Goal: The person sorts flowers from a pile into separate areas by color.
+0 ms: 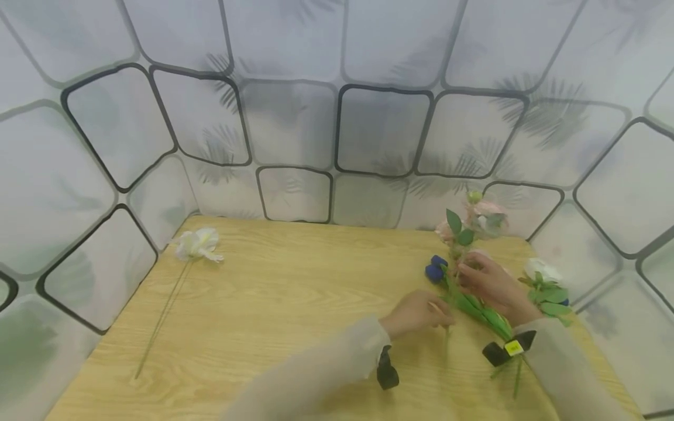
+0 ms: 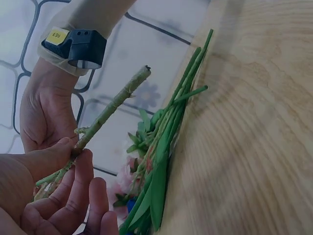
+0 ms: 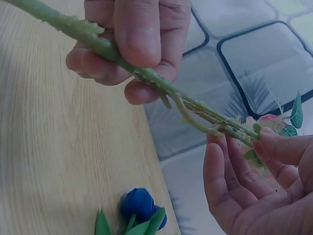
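Both hands hold the green stem (image 2: 112, 105) of an artificial flower with pale pink blooms (image 1: 489, 211) at its top. The thumb and fingers of my left hand (image 1: 421, 313) pinch the stem near its cut lower end. Higher up, just under the blooms and leaves, my right hand (image 1: 492, 283) pinches the same stem, as the right wrist view also shows. Small side shoots (image 3: 188, 112) stick out between the two hands. Below them on the table lie blue tulips (image 1: 436, 270) with long green leaves (image 1: 481, 313), partly hidden by the right hand and wrist.
A white flower (image 1: 197, 242) on a long thin stem lies at the left of the wooden table (image 1: 295, 280). At the right edge is a white rose (image 1: 542, 270) with green leaves. Patterned cloth walls (image 1: 295, 128) rise behind and at both sides.
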Available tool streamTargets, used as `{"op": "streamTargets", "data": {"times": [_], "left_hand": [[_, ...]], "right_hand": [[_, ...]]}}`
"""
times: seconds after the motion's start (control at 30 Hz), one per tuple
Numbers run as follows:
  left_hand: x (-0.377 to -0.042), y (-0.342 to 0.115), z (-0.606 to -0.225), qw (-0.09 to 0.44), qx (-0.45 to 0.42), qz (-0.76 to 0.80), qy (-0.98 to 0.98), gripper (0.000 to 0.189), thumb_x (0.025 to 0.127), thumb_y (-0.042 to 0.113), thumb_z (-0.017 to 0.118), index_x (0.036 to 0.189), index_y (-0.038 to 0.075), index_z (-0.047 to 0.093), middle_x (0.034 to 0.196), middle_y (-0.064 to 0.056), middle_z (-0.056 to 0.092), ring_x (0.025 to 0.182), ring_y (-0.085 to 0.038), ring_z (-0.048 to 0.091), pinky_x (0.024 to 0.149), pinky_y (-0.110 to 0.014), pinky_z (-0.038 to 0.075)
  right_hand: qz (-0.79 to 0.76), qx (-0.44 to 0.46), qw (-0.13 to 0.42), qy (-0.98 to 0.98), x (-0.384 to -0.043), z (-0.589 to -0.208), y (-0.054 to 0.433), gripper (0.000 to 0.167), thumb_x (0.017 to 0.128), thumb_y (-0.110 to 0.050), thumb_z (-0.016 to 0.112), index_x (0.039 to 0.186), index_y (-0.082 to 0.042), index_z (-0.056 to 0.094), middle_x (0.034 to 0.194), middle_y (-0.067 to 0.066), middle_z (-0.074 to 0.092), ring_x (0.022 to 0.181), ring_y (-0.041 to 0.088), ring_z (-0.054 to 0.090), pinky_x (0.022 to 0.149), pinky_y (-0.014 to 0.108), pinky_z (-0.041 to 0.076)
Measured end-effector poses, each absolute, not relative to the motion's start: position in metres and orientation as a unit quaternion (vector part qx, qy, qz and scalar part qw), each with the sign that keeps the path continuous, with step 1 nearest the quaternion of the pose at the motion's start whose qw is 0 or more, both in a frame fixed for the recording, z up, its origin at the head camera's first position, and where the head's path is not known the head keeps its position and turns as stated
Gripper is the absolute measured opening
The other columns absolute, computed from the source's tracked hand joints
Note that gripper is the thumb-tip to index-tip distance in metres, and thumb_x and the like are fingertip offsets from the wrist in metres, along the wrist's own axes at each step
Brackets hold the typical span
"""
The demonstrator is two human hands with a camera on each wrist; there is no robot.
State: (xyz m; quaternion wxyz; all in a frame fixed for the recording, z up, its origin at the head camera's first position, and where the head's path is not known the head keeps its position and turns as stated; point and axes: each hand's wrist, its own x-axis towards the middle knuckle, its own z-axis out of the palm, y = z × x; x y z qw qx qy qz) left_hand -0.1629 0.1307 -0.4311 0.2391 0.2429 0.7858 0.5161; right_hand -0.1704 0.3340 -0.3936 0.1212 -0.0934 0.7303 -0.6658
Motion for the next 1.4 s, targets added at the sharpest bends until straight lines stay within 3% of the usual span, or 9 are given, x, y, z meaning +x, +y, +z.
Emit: {"op": "streamTargets", "data": {"times": [0.23, 0.4, 0.57, 0.83, 0.97, 1.13, 1.4], "left_hand": [[-0.169, 0.107, -0.422, 0.197, 0.251, 0.492, 0.81, 0.02, 0.081, 0.027, 0.072, 0.093, 0.011, 0.071, 0.085, 0.003, 0.072, 0.069, -0.001, 0.062, 0.061, -0.016, 0.049], [-0.171, 0.089, -0.42, 0.171, 0.243, 0.486, 0.822, 0.022, 0.081, 0.029, 0.072, 0.094, 0.011, 0.072, 0.091, 0.002, 0.072, 0.075, -0.002, 0.062, 0.066, -0.018, 0.05], [-0.172, 0.07, -0.419, 0.138, 0.244, 0.472, 0.836, 0.023, 0.081, 0.03, 0.071, 0.094, 0.011, 0.072, 0.092, 0.001, 0.072, 0.074, -0.003, 0.063, 0.066, -0.018, 0.051], [-0.175, 0.038, -0.418, 0.102, 0.224, 0.448, 0.859, 0.02, 0.082, 0.031, 0.07, 0.091, 0.013, 0.073, 0.092, 0.0, 0.072, 0.073, -0.004, 0.064, 0.064, -0.019, 0.051], [-0.177, 0.02, -0.42, 0.09, 0.213, 0.435, 0.87, 0.022, 0.083, 0.033, 0.069, 0.091, 0.013, 0.073, 0.092, 0.0, 0.072, 0.073, -0.006, 0.065, 0.065, -0.02, 0.052], [-0.177, -0.002, -0.423, 0.08, 0.2, 0.421, 0.881, 0.022, 0.083, 0.032, 0.07, 0.089, 0.011, 0.073, 0.088, -0.002, 0.073, 0.072, -0.009, 0.067, 0.061, -0.021, 0.052], [-0.175, -0.039, -0.427, 0.045, 0.2, 0.385, 0.9, 0.022, 0.083, 0.029, 0.069, 0.087, 0.008, 0.071, 0.08, -0.005, 0.073, 0.066, -0.011, 0.067, 0.057, -0.021, 0.051]], "right_hand": [[-0.636, -0.05, 0.115, 0.761, -0.178, -0.385, 0.314, 0.004, 0.098, -0.018, 0.047, 0.102, -0.017, 0.049, 0.094, -0.009, 0.061, 0.085, 0.006, 0.063, 0.079, 0.026, 0.056], [-0.625, -0.041, 0.105, 0.772, -0.185, -0.382, 0.295, 0.012, 0.097, -0.02, 0.05, 0.107, -0.014, 0.048, 0.094, -0.008, 0.062, 0.084, 0.007, 0.063, 0.082, 0.028, 0.056], [-0.603, -0.041, 0.086, 0.792, -0.19, -0.379, 0.274, 0.022, 0.096, -0.019, 0.053, 0.112, -0.004, 0.049, 0.092, -0.009, 0.065, 0.082, 0.006, 0.065, 0.078, 0.025, 0.056], [-0.595, -0.031, 0.087, 0.799, -0.203, -0.385, 0.238, 0.041, 0.096, -0.021, 0.052, 0.124, 0.006, 0.042, 0.106, 0.003, 0.063, 0.087, 0.005, 0.063, 0.086, 0.029, 0.055], [-0.602, -0.032, 0.085, 0.793, -0.209, -0.391, 0.217, 0.041, 0.096, -0.022, 0.052, 0.124, 0.007, 0.044, 0.108, 0.007, 0.062, 0.088, 0.008, 0.062, 0.09, 0.035, 0.053], [-0.608, -0.034, 0.091, 0.788, -0.215, -0.397, 0.188, 0.039, 0.096, -0.021, 0.052, 0.122, 0.008, 0.048, 0.119, 0.022, 0.059, 0.093, 0.014, 0.064, 0.093, 0.042, 0.051], [-0.613, -0.042, 0.098, 0.783, -0.225, -0.405, 0.143, 0.034, 0.095, -0.017, 0.054, 0.119, 0.007, 0.053, 0.119, 0.027, 0.06, 0.085, 0.014, 0.066, 0.088, 0.04, 0.054]]}}
